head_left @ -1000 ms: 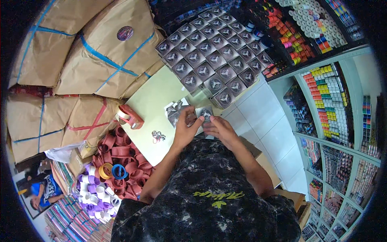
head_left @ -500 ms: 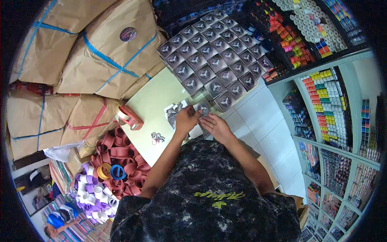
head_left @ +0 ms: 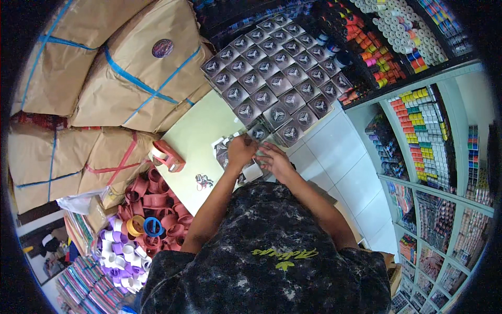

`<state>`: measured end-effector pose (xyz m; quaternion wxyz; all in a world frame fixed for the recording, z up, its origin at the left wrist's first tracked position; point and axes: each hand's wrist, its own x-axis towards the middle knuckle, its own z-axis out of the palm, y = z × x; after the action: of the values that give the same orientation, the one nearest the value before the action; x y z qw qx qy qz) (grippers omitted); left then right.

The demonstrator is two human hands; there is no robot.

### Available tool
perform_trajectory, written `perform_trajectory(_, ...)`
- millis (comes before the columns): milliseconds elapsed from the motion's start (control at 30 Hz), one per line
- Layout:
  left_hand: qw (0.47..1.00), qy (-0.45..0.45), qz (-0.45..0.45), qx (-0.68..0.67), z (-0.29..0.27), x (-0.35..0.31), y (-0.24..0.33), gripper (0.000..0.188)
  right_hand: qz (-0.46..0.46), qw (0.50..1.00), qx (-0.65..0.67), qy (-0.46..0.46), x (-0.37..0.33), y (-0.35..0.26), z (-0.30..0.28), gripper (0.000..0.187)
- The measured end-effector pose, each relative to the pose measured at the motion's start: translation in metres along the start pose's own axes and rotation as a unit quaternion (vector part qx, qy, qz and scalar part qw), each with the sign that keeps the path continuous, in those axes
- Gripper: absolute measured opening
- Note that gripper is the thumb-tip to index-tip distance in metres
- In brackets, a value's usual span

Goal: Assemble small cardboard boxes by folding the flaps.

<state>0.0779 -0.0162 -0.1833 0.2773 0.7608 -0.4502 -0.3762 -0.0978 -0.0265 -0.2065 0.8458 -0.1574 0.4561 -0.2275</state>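
Several small dark square boxes (head_left: pixel 277 78) with a pale winged emblem stand in close rows at the table's far end. One such box (head_left: pixel 258 132) sits at the near left corner of the group, just beyond my hands. My left hand (head_left: pixel 241 152) has its fingers curled above some white and dark pieces (head_left: pixel 222 149); what it holds, if anything, is hidden. Close on its right is my right hand (head_left: pixel 276 162), fingers stretched out and slightly apart, fingertips near the left hand's. Nothing shows in the right hand.
A red tape dispenser (head_left: pixel 168 156) and a small dark tangle (head_left: pixel 204 181) lie on the pale table (head_left: pixel 201 123). Large brown paper parcels (head_left: pixel 141 68) are stacked at the left. Red tape cores (head_left: pixel 157 196) pile up below them. Shelves of coloured spools (head_left: pixel 423 138) line the right.
The box that was at my fingertips now stands slightly farther off against the others, apart from my right hand. My left hand has shifted slightly. A person at the lower left has left view.
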Motion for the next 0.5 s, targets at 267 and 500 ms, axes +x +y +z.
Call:
perform_trajectory(267, 0.998, 0.011, 0.043, -0.039, -0.004, -0.002, -0.012, 0.027, -0.021, 0.998, 0.051, -0.042, 0.013, 0.007, -0.011, 0.048)
perform_trajectory(500, 0.969, 0.103, -0.029, -0.224, -0.045, -0.026, -0.023, 0.02, -0.055, 0.997, 0.057, -0.012, 0.015, 0.005, -0.013, 0.045)
